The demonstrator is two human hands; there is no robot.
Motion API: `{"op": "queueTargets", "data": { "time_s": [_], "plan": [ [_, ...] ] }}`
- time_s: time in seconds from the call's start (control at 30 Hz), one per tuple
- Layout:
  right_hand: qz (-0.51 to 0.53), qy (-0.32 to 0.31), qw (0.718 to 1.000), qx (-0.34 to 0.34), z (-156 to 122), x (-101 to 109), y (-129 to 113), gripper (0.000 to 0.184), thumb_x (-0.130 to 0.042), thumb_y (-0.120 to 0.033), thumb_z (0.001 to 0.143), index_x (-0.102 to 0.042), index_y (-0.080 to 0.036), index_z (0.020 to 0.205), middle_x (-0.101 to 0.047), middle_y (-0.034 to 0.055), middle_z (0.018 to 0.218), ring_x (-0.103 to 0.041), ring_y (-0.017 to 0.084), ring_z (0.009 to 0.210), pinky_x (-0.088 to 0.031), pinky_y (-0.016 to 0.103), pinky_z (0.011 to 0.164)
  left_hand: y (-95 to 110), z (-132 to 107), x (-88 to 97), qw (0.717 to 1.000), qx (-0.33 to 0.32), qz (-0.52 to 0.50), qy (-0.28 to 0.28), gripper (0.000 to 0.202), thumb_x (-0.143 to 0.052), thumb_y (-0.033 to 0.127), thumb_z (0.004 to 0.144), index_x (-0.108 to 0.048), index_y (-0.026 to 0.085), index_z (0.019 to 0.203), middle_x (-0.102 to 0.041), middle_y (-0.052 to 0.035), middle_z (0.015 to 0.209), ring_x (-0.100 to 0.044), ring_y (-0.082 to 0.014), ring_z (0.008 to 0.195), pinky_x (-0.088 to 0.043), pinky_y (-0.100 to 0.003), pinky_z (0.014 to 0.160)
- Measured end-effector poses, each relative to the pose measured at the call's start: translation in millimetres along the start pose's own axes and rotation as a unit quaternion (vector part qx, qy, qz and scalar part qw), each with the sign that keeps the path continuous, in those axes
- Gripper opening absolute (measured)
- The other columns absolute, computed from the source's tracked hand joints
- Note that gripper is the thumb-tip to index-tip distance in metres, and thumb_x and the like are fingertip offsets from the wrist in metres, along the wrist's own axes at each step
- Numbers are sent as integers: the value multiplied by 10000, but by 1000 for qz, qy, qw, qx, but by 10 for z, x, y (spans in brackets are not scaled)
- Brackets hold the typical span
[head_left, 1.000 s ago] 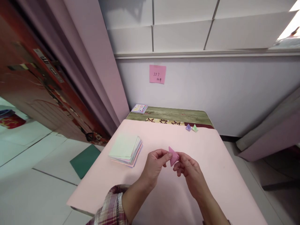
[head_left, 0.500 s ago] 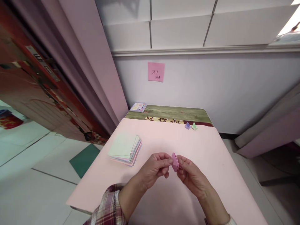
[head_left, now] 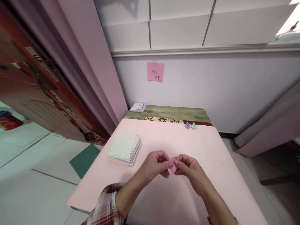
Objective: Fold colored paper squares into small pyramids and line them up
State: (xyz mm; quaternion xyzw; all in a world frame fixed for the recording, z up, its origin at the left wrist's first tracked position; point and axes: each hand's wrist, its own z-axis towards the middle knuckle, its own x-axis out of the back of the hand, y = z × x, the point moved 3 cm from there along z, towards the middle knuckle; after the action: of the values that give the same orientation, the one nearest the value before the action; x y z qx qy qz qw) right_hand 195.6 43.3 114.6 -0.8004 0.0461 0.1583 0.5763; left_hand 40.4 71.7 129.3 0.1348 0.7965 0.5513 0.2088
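Observation:
A small piece of folded pink paper is held up over the pink-covered table. My left hand pinches its left side between thumb and fingers. On the opposite side, my right hand grips it with the thumb pressed on the front face. Both thumbs nearly meet at the middle crease, and the fingers behind the paper are partly hidden. Left of my hands lies a stack of coloured paper sheets, pale green on top. Toward the far edge stand a purple folded paper piece and a light green folded paper piece.
The pink table cover stops short of the table's green wood-patterned far end. A paper packet sits at the back left corner. A pink note is stuck on the wall. A dark green sheet lies on the floor at left.
The folded pink paper has been turned so its creased face shows toward me. My right hand has shifted left, its thumb now on the front, and the two hands are closer together.

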Motion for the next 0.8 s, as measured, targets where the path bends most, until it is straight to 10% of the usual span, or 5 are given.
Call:
{"op": "queueTargets", "data": {
  "time_s": [0.2,0.43,0.63,0.8],
  "plan": [
    [-36,79,995,57,5,0,-8,333,-784,-445,692,-607,-204,839,-654,-1,717,-588,147,661,-461,269,616,7,8,-5,996,-68,5,63,375,-747,363,717,-533,162,952,-651,-17,677,-621,-151,624,-495,-279,611],
    [-122,21,990,70,30,-69,-54,295,-709,-471,756,-651,-183,777,-669,31,707,-585,159,652,-436,267,586,61,-14,-60,989,-84,104,58,388,-695,345,757,-531,177,1066,-609,13,687,-566,-123,622,-458,-243,595],
    [-28,166,981,96,73,-62,50,334,-705,-516,746,-606,-199,787,-584,-7,613,-545,144,577,-436,255,521,-69,90,-45,996,-71,1,61,319,-744,396,705,-593,135,810,-614,-26,730,-580,-131,645,-500,-266,598],
    [-8,135,988,77,57,-154,139,345,-692,-523,760,-611,-189,793,-672,50,764,-637,202,754,-501,320,700,-76,133,13,991,-80,-6,107,296,-710,413,735,-616,133,753,-593,-6,661,-544,-105,570,-490,-245,553]
  ]
}}
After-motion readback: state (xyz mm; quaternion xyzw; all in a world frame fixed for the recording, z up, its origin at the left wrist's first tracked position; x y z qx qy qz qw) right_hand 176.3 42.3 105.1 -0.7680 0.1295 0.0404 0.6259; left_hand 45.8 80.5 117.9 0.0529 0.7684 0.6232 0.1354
